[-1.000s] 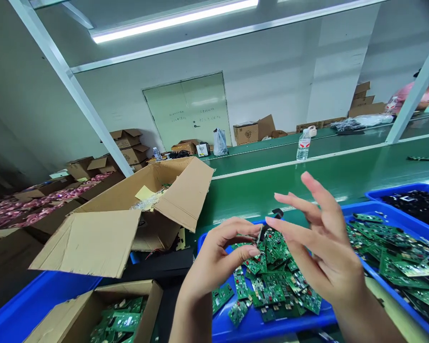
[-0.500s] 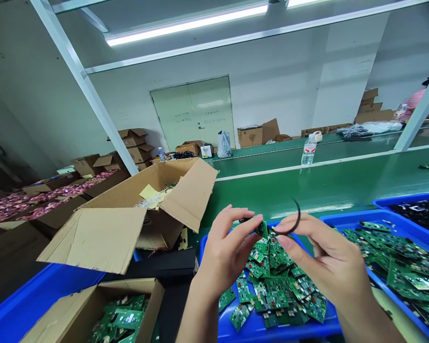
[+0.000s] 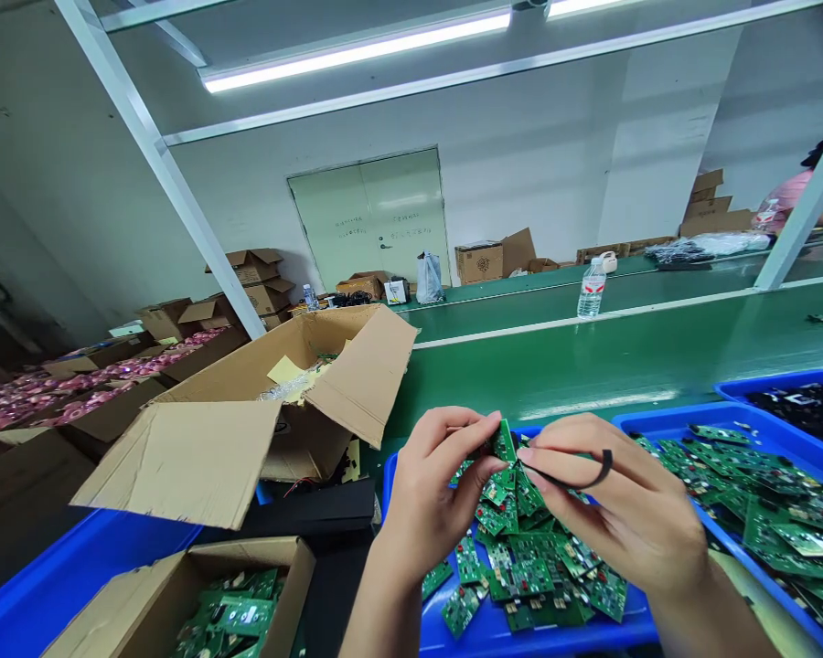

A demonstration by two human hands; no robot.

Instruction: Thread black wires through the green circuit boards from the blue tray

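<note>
My left hand (image 3: 429,493) is closed on a small green circuit board (image 3: 504,440), pinching it between thumb and fingers so that its right edge shows. My right hand (image 3: 624,512) pinches a thin, black, bendy strip (image 3: 601,472). One end of the strip curls up past the fingers, while the other meets the board's right side; whether it is attached there is hidden by the fingertips. Both hands hover above a blue tray (image 3: 466,640) heaped with loose green circuit boards (image 3: 528,562).
To the right, a second blue tray (image 3: 635,422) holds more boards, with black parts (image 3: 802,402) in another behind it. A large open carton (image 3: 178,457) and a smaller box of boards (image 3: 298,571) stand left. A water bottle (image 3: 591,291) is on the green bench (image 3: 494,375).
My right hand has tilted and shifted slightly, and the black strip's loose end has swung from upright to further right and lower. The board is turned more into view.
</note>
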